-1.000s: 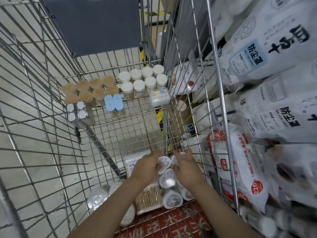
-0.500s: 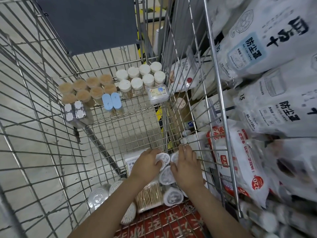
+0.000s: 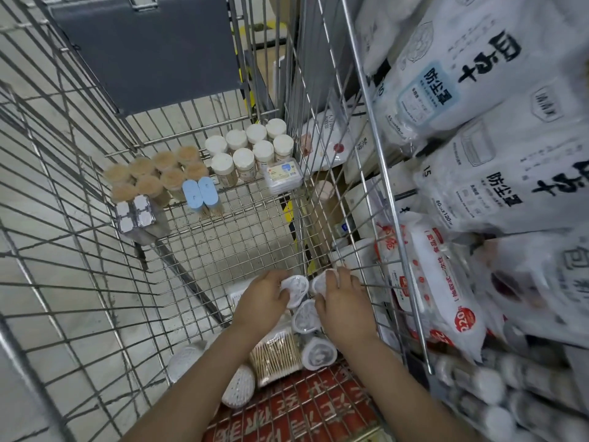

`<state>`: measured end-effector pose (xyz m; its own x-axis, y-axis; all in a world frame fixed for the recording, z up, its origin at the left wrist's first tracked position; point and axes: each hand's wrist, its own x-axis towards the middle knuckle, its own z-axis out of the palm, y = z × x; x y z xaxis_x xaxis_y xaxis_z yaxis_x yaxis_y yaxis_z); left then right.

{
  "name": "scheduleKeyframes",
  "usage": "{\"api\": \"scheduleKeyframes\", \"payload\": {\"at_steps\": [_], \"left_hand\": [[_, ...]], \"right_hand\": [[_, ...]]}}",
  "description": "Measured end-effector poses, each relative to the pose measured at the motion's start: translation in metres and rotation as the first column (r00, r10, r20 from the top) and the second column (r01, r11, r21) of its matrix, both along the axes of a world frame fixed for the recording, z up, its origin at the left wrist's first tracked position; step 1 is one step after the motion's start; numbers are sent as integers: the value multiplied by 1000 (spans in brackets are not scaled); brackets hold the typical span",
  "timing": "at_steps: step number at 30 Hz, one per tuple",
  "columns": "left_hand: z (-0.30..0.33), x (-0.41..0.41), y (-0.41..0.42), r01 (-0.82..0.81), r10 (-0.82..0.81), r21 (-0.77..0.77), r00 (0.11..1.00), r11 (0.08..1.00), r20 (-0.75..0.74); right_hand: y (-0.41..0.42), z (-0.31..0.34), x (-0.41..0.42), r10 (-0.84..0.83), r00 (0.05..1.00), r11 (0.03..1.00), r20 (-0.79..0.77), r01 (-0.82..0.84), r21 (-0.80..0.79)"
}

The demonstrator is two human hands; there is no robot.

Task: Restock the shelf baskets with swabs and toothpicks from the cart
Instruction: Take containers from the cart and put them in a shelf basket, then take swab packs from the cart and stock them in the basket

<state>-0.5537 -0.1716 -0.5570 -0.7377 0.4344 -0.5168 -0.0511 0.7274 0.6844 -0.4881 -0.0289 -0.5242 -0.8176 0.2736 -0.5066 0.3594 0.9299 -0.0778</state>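
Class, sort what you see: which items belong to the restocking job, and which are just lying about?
Job:
left hand
right hand
swab tubs
swab pack
toothpick jars
cart

Lying about:
dust-cover bags
red-print packs

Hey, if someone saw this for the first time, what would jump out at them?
Two bare hands reach down into a wire cart: the left hand and right hand each grip a white swab tub near the cart's near right corner. At the far end stand clusters of white-capped jars and tan-capped jars. Big white packaged bags fill the shelf on the right.
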Motion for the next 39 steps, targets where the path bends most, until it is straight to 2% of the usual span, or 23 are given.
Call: {"api": "scheduleKeyframes", "payload": {"at_steps": [3,8,12,16,22,25,28,32,35,39], "left_hand": [[28,0,-14,14,-15,-48,1000,999,-15],[97,5,-52,236,-236,-185,972,954,20],[157,12,-78,288,-302,-237,953,928,-23],[204,30,-90,321,-342,-237,938,917,-55],[251,74,-58,499,-522,-201,849,843,-84],[269,113,-23,614,-628,-136,762,778,-155],[291,172,6,736,-739,-119,633,667,-230],[315,275,23,896,-880,-97,397,432,-260],[332,361,18,964,-936,-71,231,258,-264],[354,459,4,998,-986,-44,33,41,-163]], "right_hand": [[-2,22,6,35,999,991,25,-31,-131],[-14,80,32,-7,1000,953,-7,4,-303],[-23,124,73,-156,984,905,-90,106,-411],[-33,169,130,-376,917,822,-135,263,-505],[-33,203,226,-562,824,754,-78,471,-457],[-36,225,285,-699,708,672,-105,599,-435],[-49,257,355,-821,549,557,-155,711,-429],[-91,292,461,-934,327,358,-145,829,-430],[-133,304,542,-987,119,154,-106,880,-449],[-190,317,632,-984,-128,-47,-126,859,-509]]}}
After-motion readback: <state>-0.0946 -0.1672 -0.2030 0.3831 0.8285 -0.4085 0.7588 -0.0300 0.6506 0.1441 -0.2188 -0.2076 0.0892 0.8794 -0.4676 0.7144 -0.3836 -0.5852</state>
